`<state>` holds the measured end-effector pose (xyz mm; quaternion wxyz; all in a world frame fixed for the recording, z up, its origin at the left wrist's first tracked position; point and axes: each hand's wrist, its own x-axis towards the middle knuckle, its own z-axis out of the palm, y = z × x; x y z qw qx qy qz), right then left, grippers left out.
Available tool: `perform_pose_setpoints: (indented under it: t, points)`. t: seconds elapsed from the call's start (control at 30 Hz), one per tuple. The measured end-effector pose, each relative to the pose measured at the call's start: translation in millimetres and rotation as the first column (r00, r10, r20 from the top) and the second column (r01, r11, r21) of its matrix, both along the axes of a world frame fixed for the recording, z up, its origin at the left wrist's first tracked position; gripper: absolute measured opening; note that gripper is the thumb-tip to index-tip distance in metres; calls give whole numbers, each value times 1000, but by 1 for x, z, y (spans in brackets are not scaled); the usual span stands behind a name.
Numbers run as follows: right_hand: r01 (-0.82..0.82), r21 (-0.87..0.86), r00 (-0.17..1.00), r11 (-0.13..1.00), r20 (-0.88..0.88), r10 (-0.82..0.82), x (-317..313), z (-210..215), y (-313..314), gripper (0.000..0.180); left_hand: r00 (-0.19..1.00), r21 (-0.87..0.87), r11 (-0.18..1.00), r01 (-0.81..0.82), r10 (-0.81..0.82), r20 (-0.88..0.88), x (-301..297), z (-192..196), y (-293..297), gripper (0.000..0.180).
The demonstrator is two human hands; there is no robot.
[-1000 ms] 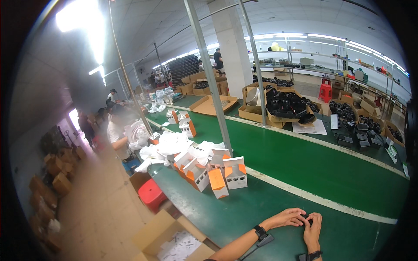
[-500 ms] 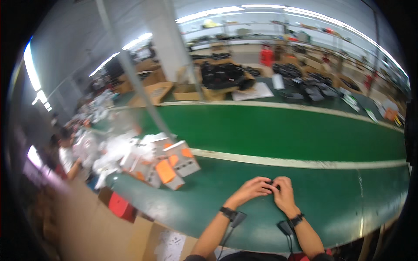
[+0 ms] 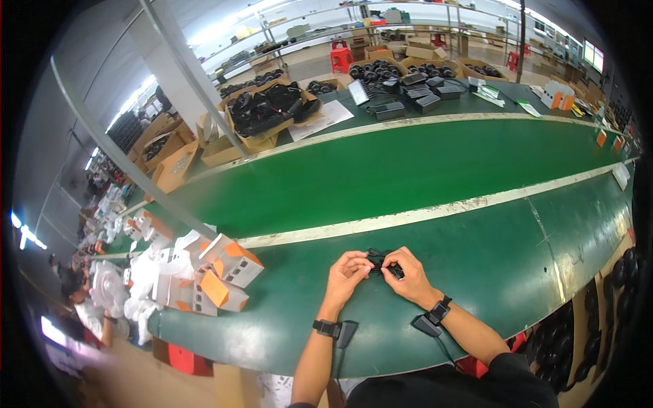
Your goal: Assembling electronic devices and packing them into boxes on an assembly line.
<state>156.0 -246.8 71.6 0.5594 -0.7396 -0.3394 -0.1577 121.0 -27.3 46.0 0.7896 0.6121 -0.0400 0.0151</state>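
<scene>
A small bundle of thin black cable (image 3: 376, 257) is held between my two hands, just above the green work surface. My left hand (image 3: 345, 275) pinches its left side between thumb and fingertips. The fingers of my right hand (image 3: 409, 273) curl round its right side, hiding part of the coil. Each wrist wears a black strap with a small black box (image 3: 346, 333) hanging from it on a wire.
White and orange boxes (image 3: 228, 262) and clear plastic bags (image 3: 109, 289) crowd the table's left end. Beyond the green conveyor belt (image 3: 381, 170) are a carton of black items (image 3: 269, 109) and several black boxes (image 3: 425, 102). A metal post (image 3: 183, 64) rises at left.
The view has turned to the right. My hands have parted slightly, and the black cable between them now shows more clearly.
</scene>
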Motion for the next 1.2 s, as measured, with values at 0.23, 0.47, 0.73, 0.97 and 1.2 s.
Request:
perform_pose_setpoints:
  t: [0.23,0.47,0.73,0.97,1.2]
  points:
    - [-27,7,998,1000,64,27,1,-6,-1,35,992,112,991,-76,63,110,-2,2,-2,30]
    - [-33,41,997,999,74,30,0,-10,0,37,982,267,957,-113,66,178,-4,0,-7,23]
    - [-33,33,996,999,79,30,5,-10,4,34,952,438,863,-252,140,272,-3,11,-11,16]
    - [-6,-49,998,999,63,9,-7,-5,7,23,905,537,777,-329,97,414,-19,24,-12,10]
    - [86,-49,992,995,96,-81,-2,-26,8,29,927,514,821,-246,44,373,-13,12,-17,13]
